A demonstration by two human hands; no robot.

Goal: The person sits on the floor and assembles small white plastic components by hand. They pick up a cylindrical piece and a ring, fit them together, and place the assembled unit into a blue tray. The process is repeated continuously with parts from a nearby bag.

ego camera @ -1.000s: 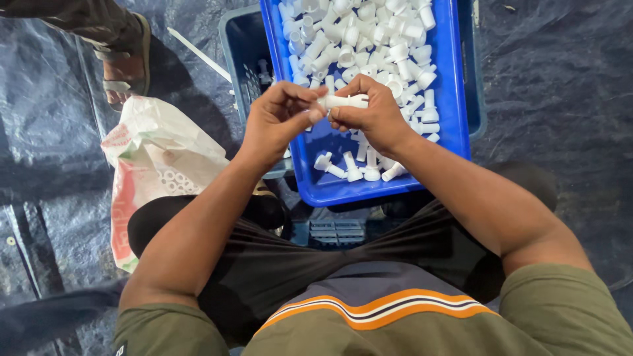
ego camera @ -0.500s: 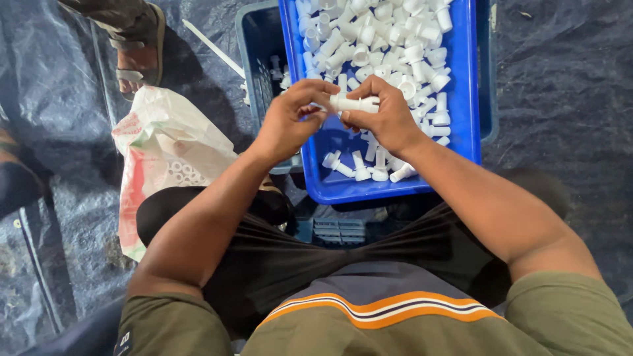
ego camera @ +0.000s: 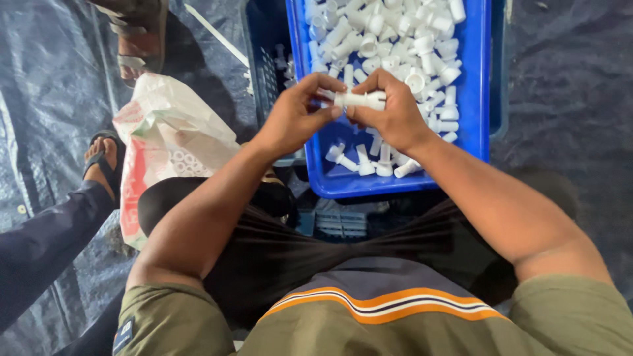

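Observation:
Both of my hands meet over a blue plastic tray (ego camera: 471,132) that holds several small white plastic tube-shaped parts (ego camera: 395,39). My left hand (ego camera: 297,115) pinches the left end of one white part (ego camera: 359,100). My right hand (ego camera: 392,112) grips the right end of the same part, fingers curled over it. The part lies level between the two hands, just above the tray's near half. More white parts (ego camera: 369,161) lie along the tray's near edge, below my hands.
A darker blue crate (ego camera: 267,66) sits under and left of the tray. A white and red plastic bag (ego camera: 165,138) lies to the left on a dark tarpaulin (ego camera: 46,99). Another person's sandalled feet (ego camera: 102,161) and dark trouser leg are at the left.
The view has shifted, bringing another person's foot and leg in at the left. My hands stay together on the white part, its ends still held.

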